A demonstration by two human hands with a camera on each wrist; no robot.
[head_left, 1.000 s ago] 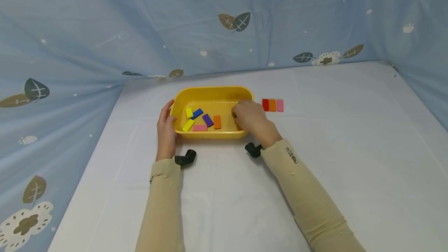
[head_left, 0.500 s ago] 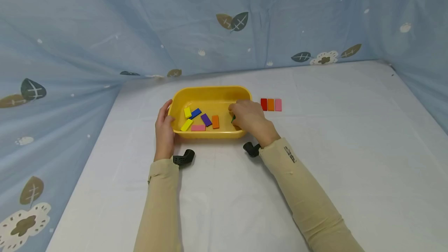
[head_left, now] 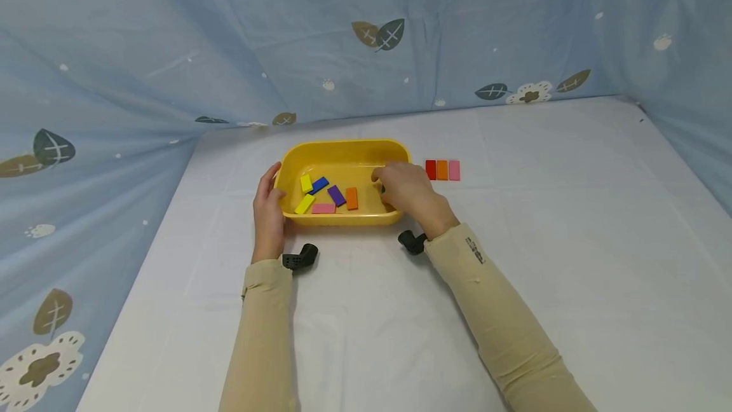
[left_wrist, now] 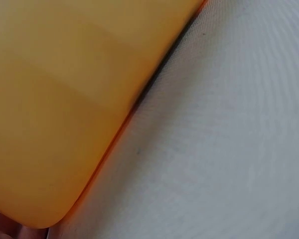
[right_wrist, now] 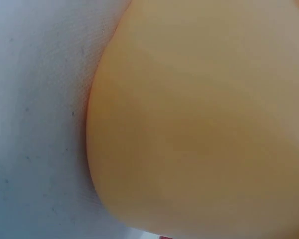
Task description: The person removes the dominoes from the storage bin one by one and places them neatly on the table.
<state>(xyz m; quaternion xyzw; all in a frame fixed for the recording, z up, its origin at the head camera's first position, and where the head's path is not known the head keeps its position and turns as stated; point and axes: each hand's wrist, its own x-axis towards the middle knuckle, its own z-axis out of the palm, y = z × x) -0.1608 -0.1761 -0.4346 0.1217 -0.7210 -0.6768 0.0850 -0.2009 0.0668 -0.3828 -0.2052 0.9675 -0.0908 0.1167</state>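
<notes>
In the head view a yellow plastic tub [head_left: 343, 220] stands on the white cloth. My left hand [head_left: 268, 221] grips its left end, thumb at the rim and fingers along the outside. My right hand [head_left: 410, 192] reaches over the right end into the tub, fingers bent. A green block [head_left: 383, 189] shows partly under those fingers and seems pinched; most of it is hidden. Lying in the tub are two yellow blocks [head_left: 305, 203], a blue block [head_left: 319, 185], a purple block [head_left: 336, 195], an orange block [head_left: 351, 198] and a pink block [head_left: 323, 208].
Right of the tub, a red block [head_left: 431, 170], an orange block [head_left: 442, 170] and a pink block [head_left: 454, 170] lie side by side in a row. A blue patterned curtain [head_left: 320, 30] hangs behind the table. Both wrist views mostly show the tub's outer wall [left_wrist: 65, 99].
The right hand's fingers have shifted slightly inside the tub, and a bit of green has come into sight beneath them. The left hand keeps its grip; the loose blocks lie as before.
</notes>
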